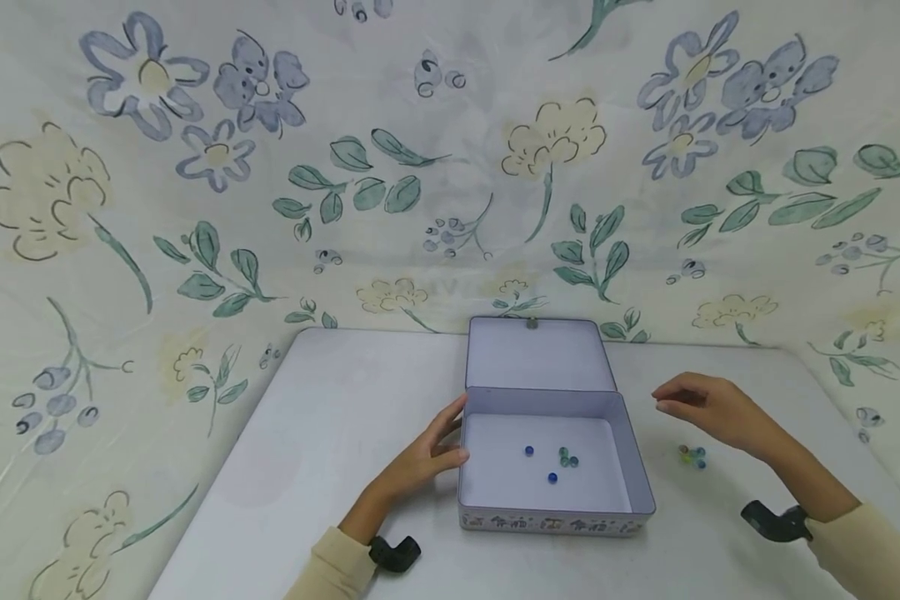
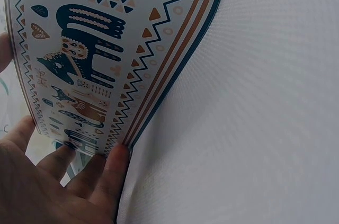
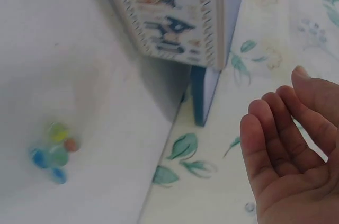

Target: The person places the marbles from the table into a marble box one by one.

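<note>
A tin box (image 1: 630, 467) stands open in the middle of the white table (image 1: 330, 433), its lid (image 1: 536, 354) tilted back. Several glass marbles (image 1: 562, 458) lie inside it. My left hand (image 1: 442, 446) rests flat against the box's left wall, fingers straight; in the left wrist view its fingertips (image 2: 114, 163) touch the patterned side (image 2: 90, 60). My right hand (image 1: 682, 402) hovers to the right of the box, fingers relaxed and empty, with its palm (image 3: 288, 155) showing. A small cluster of coloured marbles (image 1: 692, 455) lies on the table just under and in front of it, blurred (image 3: 53, 150).
A floral cloth (image 1: 450, 167) forms the backdrop behind and on both sides of the table. The table's far edge meets it right behind the lid. Black camera mounts sit on both wrists (image 1: 393, 552) (image 1: 776, 521).
</note>
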Demonstrator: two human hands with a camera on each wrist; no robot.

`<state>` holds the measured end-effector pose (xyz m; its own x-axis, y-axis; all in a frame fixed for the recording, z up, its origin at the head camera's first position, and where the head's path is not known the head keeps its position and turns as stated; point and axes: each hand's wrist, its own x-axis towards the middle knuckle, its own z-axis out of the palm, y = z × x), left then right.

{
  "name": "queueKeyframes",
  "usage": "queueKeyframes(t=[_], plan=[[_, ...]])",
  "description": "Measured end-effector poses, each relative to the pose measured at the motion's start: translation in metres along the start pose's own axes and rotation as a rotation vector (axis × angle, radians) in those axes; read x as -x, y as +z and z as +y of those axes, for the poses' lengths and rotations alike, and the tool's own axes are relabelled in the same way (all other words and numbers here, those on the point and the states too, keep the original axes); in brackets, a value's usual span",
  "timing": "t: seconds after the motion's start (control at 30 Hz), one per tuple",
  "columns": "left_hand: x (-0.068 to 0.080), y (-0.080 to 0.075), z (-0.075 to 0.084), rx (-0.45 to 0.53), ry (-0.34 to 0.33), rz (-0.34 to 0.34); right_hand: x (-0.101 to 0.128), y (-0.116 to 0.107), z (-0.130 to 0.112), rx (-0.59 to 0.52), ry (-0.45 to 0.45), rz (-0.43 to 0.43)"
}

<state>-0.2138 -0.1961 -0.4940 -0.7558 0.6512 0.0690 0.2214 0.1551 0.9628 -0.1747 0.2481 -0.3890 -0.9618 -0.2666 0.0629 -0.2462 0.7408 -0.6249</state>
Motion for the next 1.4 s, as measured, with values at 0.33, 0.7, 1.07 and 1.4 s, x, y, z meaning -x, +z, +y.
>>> queueKeyframes(t=[0.33,0.7,1.07,1.4], plan=[[0.002,0.000,-0.001,-0.010,-0.008,0.002,0.024,-0.003,0.039,-0.012,0.163,-0.009],[0.003,-0.002,0.004,-0.005,-0.011,-0.005,0.040,0.010,0.072,0.003,0.285,-0.026],[0.005,-0.002,0.000,-0.012,-0.013,0.002,0.046,0.020,0.082,0.046,0.348,-0.024],[0.005,-0.001,0.004,0.007,-0.027,-0.003,0.050,0.025,0.094,0.011,0.411,-0.055]])
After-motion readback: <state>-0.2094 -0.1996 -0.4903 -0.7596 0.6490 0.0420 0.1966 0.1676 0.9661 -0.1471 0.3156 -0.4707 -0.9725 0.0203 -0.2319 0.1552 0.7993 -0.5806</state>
